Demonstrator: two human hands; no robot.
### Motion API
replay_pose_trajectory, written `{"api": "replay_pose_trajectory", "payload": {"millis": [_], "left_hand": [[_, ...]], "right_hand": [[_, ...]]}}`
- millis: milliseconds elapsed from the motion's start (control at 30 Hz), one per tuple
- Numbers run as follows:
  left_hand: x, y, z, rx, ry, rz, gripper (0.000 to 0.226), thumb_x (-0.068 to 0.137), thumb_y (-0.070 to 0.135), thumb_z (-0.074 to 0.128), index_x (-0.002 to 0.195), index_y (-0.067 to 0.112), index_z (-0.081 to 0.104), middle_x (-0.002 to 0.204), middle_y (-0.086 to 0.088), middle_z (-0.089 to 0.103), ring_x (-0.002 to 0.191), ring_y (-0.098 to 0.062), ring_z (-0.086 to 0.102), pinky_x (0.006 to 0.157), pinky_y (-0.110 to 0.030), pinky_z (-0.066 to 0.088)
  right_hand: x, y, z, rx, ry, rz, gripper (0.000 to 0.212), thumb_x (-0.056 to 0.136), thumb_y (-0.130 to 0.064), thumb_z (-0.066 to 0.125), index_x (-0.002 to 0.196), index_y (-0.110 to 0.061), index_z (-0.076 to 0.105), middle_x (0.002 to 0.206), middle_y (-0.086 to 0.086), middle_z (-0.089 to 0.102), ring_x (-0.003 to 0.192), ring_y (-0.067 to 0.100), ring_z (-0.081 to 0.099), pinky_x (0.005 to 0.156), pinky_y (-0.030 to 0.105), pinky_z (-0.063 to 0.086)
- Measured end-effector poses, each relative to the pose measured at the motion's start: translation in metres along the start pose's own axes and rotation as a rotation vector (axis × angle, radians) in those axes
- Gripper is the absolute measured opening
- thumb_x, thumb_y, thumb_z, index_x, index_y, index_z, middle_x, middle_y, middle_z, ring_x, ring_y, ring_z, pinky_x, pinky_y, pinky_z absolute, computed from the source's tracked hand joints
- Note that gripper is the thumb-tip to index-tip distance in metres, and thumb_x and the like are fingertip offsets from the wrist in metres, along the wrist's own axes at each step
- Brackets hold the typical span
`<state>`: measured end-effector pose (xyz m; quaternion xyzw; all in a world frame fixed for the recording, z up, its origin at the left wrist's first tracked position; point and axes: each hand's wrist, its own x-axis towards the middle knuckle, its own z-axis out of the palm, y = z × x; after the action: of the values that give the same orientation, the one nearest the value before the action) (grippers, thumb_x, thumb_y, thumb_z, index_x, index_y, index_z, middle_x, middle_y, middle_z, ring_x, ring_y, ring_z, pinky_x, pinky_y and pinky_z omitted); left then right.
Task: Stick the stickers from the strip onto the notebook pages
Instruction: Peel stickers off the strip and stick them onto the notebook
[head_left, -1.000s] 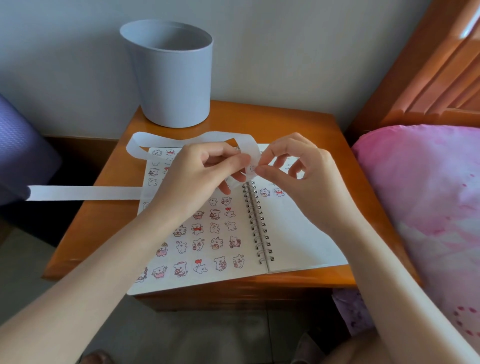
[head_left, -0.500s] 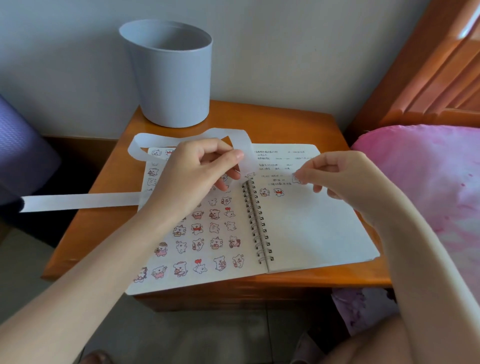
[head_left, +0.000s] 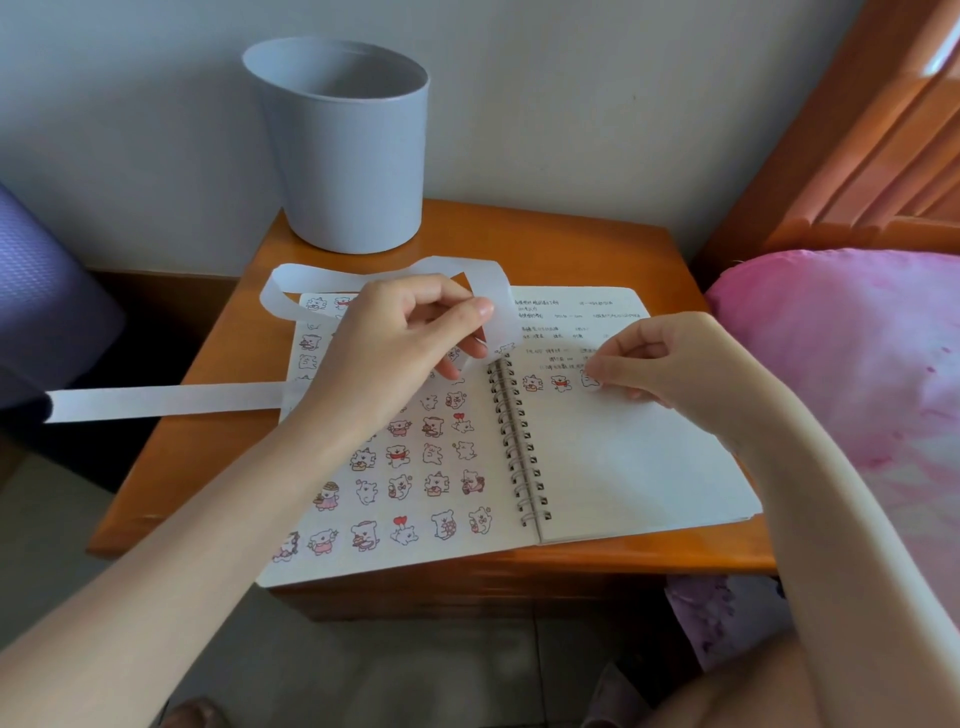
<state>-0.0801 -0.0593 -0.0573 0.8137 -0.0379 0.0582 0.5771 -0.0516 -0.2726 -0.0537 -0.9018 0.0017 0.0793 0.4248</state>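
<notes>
An open spiral notebook lies on the wooden nightstand. Its left page is covered with several small bear stickers; the right page has handwriting at the top and two stickers in a row. My left hand pinches the white sticker strip above the spine; the strip loops behind the hand and trails off the table's left edge. My right hand holds a small bear sticker with its fingertips against the right page, just right of the two stickers.
A grey-blue bin stands at the back of the nightstand against the wall. A bed with a pink cover and wooden headboard is at the right. A purple object sits at the left.
My right hand has pulled a sticker off the strip and carried it right and down onto the right page. My left hand kept its hold on the strip.
</notes>
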Motion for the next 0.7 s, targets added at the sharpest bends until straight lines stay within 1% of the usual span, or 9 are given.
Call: {"api": "replay_pose_trajectory", "payload": {"millis": [67,200,333,433,500,533,600,633,700], "left_hand": [[0.0,0.0002,0.0001,-0.002,0.0,0.001,0.014,0.092,0.021,0.058,0.085,0.016,0.069,0.073,0.002,0.07,0.054,0.003,0.061,0.053,-0.007,0.046],[-0.0003,0.0009,0.0003,-0.003,0.001,0.002,0.015,0.092,0.021,0.058,0.087,0.013,0.069,0.074,0.001,0.07,0.055,0.004,0.061,0.053,-0.006,0.046],[-0.0004,0.0011,0.0001,-0.002,-0.001,0.002,0.015,0.092,0.021,0.058,0.086,0.014,0.069,0.074,0.002,0.07,0.055,0.004,0.061,0.053,-0.006,0.046],[-0.0004,0.0014,0.0001,-0.006,0.001,0.001,0.015,0.092,0.021,0.058,0.086,0.014,0.069,0.074,0.002,0.07,0.054,0.004,0.061,0.053,-0.006,0.046],[-0.0006,0.0015,0.0002,-0.006,0.001,0.002,0.015,0.092,0.021,0.058,0.085,0.014,0.069,0.073,0.002,0.07,0.054,0.004,0.061,0.053,-0.006,0.046],[-0.0006,0.0016,0.0002,-0.005,0.001,0.002,0.015,0.092,0.021,0.058,0.085,0.014,0.069,0.073,0.002,0.07,0.054,0.004,0.061,0.053,-0.006,0.045],[-0.0006,0.0015,0.0002,-0.005,-0.001,0.002,0.015,0.092,0.021,0.058,0.085,0.015,0.069,0.073,0.002,0.07,0.054,0.004,0.061,0.053,-0.006,0.045],[-0.0006,0.0015,0.0004,-0.004,-0.002,0.003,0.015,0.092,0.021,0.058,0.085,0.015,0.069,0.073,0.003,0.07,0.054,0.004,0.061,0.053,-0.006,0.045],[-0.0008,0.0012,0.0005,0.0,-0.002,0.005,0.015,0.092,0.021,0.058,0.085,0.015,0.069,0.073,0.003,0.07,0.054,0.005,0.061,0.052,-0.006,0.045]], "right_hand": [[-0.0004,-0.0002,0.0006,-0.003,-0.002,-0.009,0.006,0.077,-0.017,0.075,0.077,-0.013,0.07,0.075,0.004,0.072,0.056,0.006,0.058,0.05,0.011,0.044],[-0.0015,-0.0018,0.0015,-0.011,-0.003,-0.02,0.006,0.077,-0.017,0.075,0.078,-0.012,0.07,0.076,0.004,0.072,0.066,0.015,0.063,0.068,0.028,0.052],[-0.0015,-0.0017,0.0024,-0.043,0.012,-0.04,0.006,0.076,-0.017,0.075,0.076,-0.013,0.07,0.075,0.004,0.072,0.067,0.021,0.063,0.074,0.04,0.054],[-0.0006,-0.0013,0.0042,-0.076,0.027,-0.052,0.008,0.075,-0.018,0.076,0.075,-0.014,0.07,0.076,0.005,0.072,0.076,0.031,0.068,0.076,0.045,0.055],[0.0001,0.0,0.0057,-0.081,0.043,-0.068,0.009,0.075,-0.018,0.077,0.074,-0.015,0.069,0.075,0.005,0.071,0.073,0.029,0.067,0.071,0.041,0.055],[0.0004,0.0014,0.0062,-0.09,0.048,-0.081,0.009,0.075,-0.018,0.077,0.074,-0.015,0.069,0.074,0.002,0.07,0.067,0.024,0.065,0.064,0.033,0.054],[0.0005,0.0034,0.0068,-0.127,0.052,-0.105,0.009,0.075,-0.02,0.077,0.076,-0.016,0.069,0.072,-0.003,0.065,0.056,0.007,0.054,0.048,0.012,0.042],[0.0008,0.0041,0.0067,-0.142,0.055,-0.109,0.011,0.075,-0.021,0.077,0.078,-0.016,0.069,0.071,-0.003,0.063,0.054,0.004,0.049,0.046,0.008,0.037],[0.0022,0.0069,0.0062,-0.141,0.07,-0.107,0.016,0.073,-0.024,0.079,0.081,-0.016,0.067,0.074,-0.001,0.062,0.058,0.007,0.048,0.049,0.015,0.038]]}}
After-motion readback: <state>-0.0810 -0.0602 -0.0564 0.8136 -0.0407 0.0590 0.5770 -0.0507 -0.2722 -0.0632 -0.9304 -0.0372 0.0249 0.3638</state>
